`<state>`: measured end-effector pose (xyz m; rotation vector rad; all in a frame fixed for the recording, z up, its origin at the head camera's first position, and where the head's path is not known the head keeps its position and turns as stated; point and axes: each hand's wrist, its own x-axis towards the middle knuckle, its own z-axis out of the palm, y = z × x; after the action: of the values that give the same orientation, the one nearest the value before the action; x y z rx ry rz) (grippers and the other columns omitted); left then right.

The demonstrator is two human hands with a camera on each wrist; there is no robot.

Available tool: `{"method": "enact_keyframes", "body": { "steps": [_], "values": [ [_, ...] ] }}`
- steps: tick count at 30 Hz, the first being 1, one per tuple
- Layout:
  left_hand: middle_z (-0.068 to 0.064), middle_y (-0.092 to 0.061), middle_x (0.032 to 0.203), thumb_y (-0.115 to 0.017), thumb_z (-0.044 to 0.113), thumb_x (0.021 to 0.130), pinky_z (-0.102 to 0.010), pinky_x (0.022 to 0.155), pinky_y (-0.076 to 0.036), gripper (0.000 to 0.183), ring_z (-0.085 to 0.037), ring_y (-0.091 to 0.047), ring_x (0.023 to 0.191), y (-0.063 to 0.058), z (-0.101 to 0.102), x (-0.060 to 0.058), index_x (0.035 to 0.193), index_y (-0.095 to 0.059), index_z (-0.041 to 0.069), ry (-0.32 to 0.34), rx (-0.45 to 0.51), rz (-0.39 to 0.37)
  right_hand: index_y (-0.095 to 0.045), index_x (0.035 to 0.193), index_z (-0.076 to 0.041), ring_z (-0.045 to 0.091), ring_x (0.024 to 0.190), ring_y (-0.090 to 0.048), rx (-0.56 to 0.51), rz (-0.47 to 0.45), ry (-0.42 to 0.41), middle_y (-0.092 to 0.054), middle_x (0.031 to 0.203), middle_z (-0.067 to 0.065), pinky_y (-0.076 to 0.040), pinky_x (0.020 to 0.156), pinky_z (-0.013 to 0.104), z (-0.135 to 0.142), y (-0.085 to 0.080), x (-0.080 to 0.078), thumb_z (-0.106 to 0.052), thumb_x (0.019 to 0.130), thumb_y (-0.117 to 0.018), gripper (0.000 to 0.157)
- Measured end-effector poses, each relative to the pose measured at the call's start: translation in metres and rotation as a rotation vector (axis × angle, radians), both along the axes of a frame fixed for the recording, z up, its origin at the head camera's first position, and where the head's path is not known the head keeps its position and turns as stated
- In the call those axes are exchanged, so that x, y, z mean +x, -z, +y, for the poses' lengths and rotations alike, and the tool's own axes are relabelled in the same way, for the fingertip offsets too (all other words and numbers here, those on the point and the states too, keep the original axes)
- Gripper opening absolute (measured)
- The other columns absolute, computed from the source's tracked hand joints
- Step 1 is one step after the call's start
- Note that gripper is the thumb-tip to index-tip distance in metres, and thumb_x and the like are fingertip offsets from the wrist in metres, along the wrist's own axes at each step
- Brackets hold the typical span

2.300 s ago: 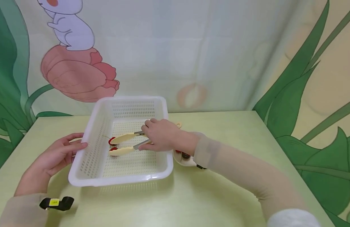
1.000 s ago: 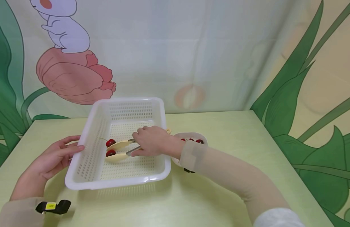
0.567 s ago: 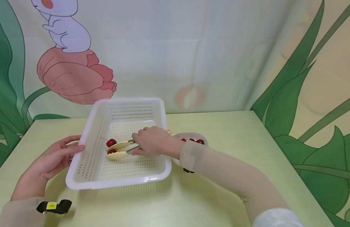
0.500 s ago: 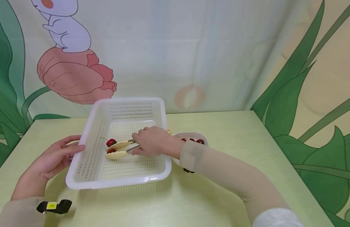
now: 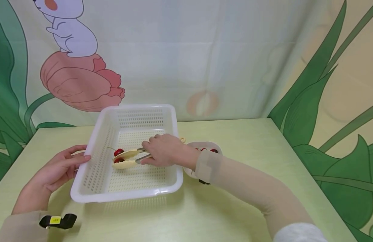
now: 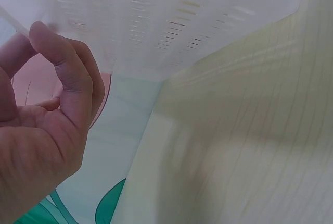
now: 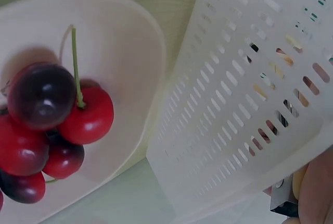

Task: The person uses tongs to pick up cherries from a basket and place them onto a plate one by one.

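Note:
My left hand [image 5: 59,166] pinches the left rim of a white perforated plastic basket [image 5: 123,195], the thumb on top and the fingers curled below, as the left wrist view also shows. My right hand [image 5: 163,150] reaches over the basket's right side and grips food tongs [image 5: 125,164] with cream tips and metal arms. Between the tips sits a dark red cherry [image 5: 118,160], partly hidden by them. Just behind the upper tip lies another cherry [image 5: 118,152] with a long stem, on the basket floor.
To the basket's right stands a white bowl [image 7: 125,26] with several cherries [image 7: 86,114], partly under my right forearm in the head view. The tongs' ring [image 5: 182,139] sticks out past the basket's right rim. A printed curtain [image 5: 235,60] hangs behind the table [image 5: 241,134].
My right hand has moved the tongs slightly toward me, off the rear cherry. Their tips were wider apart a second ago and have drawn in around the front cherry. The left hand keeps its hold.

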<state>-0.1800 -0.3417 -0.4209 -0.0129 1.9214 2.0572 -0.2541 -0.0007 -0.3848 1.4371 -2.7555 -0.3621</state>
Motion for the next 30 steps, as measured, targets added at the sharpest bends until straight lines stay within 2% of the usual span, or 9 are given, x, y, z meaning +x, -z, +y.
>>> {"method": "enact_keyframes", "body": {
  "steps": [16,30],
  "values": [
    [0.010,-0.069,0.119,-0.057,0.012,0.106,-0.041,0.087,-0.059,0.037,-0.019,-0.071,0.102,-0.001,0.000,0.000,0.136,-0.041,0.027,-0.006,0.018,-0.017,-0.056,0.121,-0.016,0.015,0.087,-0.055,-0.083,0.026,-0.002,-0.056,0.093,-0.004,-0.050,0.065,0.031,0.016,-0.012,0.001,-0.067,0.103,-0.039,0.057],
    [0.009,-0.070,0.119,-0.057,0.011,0.106,-0.040,0.087,-0.059,0.038,-0.019,-0.072,0.102,-0.002,0.000,0.000,0.136,-0.040,0.027,-0.003,0.029,-0.017,-0.052,0.116,-0.010,0.017,0.087,-0.053,-0.117,0.023,0.057,-0.055,0.098,0.001,-0.051,0.063,0.032,0.033,-0.015,-0.008,-0.068,0.103,-0.032,0.063]
  ]
}}
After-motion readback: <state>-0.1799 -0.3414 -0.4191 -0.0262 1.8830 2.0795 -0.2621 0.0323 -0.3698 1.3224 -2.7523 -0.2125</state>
